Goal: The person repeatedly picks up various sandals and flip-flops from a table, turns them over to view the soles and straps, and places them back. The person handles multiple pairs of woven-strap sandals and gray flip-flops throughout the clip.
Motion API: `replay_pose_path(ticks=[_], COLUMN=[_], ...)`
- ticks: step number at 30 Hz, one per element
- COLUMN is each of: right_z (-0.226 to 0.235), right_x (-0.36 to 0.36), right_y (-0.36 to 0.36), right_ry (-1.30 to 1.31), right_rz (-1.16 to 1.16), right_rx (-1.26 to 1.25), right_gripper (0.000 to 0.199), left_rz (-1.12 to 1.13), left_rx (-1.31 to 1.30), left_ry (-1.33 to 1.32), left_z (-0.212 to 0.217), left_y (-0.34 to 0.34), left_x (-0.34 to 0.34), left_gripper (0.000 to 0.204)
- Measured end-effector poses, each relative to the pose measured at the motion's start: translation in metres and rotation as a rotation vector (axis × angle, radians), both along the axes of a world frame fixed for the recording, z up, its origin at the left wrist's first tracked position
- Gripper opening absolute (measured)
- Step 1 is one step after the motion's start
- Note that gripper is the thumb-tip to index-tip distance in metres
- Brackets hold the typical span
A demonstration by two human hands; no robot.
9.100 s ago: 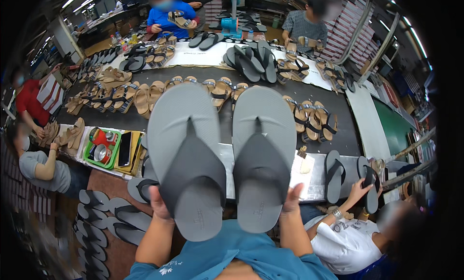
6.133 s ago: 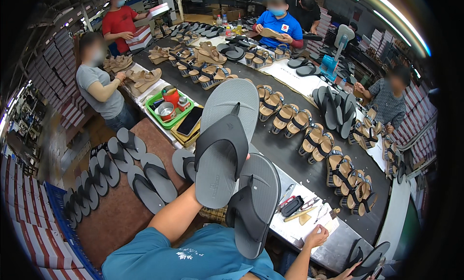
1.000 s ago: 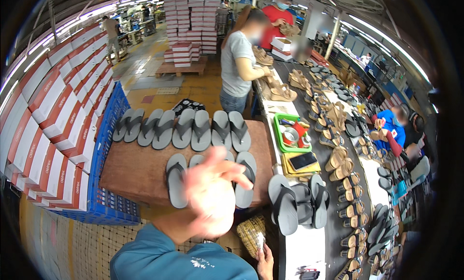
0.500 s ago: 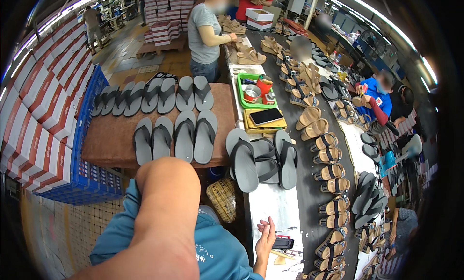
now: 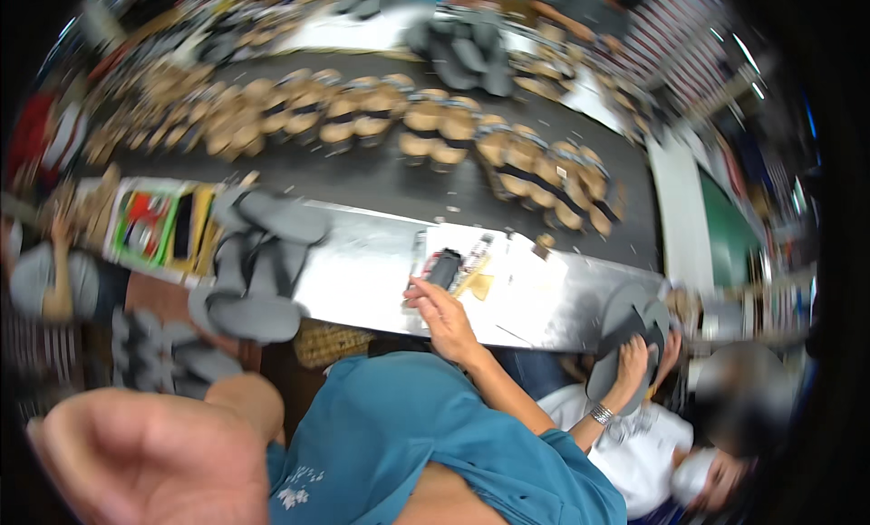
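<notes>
Hands are shown at different depths: the left hand (image 5: 149,457), blurred and very near the lens at lower left, appears loosely curled and empty, though its state cannot be told with certainty. The right hand (image 5: 441,314) is extended, fingers open, onto the steel worktable (image 5: 362,280), touching small tools (image 5: 450,269) laid within reach. Grey flip-flops (image 5: 256,267) are stacked left. Farther off, tan sandals (image 5: 435,131) are ranged along the dark conveyor (image 5: 390,176).
</notes>
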State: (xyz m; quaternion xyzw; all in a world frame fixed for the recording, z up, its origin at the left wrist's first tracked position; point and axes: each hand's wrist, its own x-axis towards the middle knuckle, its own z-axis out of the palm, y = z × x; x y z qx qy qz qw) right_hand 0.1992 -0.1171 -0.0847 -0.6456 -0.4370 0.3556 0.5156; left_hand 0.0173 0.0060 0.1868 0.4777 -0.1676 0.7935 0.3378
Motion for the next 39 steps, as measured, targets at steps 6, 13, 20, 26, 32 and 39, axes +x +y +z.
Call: replay_pose_path(ticks=[6, 13, 20, 26, 32, 39], right_z=[-0.004, 0.015, 0.021, -0.013, -0.021, -0.018], right_x=[-0.004, -0.026, -0.043, -0.057, -0.049, -0.054], right_y=[-0.041, -0.04, -0.036, -0.031, -0.032, -0.02], right_ry=[0.01, 0.037, 0.06, 0.121, 0.096, 0.073], right_rz=[-0.314, -0.398, -0.397, -0.375, -0.264, -0.242], right_rx=[-0.066, -0.089, -0.132, -0.193, -0.246, -0.274], right_gripper=[0.041, 0.04, 0.045, 0.042, 0.051, 0.052], left_rz=[-1.476, -1.349, 0.765, 1.147, 2.965, 3.174], left_rx=[0.532, 0.626, 0.996, 0.749, 0.791, 0.972], left_ry=[1.194, 0.907, 1.405, 1.585, 1.589, 2.076], left_z=[-0.066, -0.07, -0.069, -0.092, -0.115, -0.129], left_y=[0.042, 0.047, 0.029, 0.008, -0.027, -0.012], left_x=[0.012, 0.002, -0.077, -0.104, -0.098, -0.107], left_gripper=[0.016, 0.016, 0.024, 0.018, 0.013, 0.008])
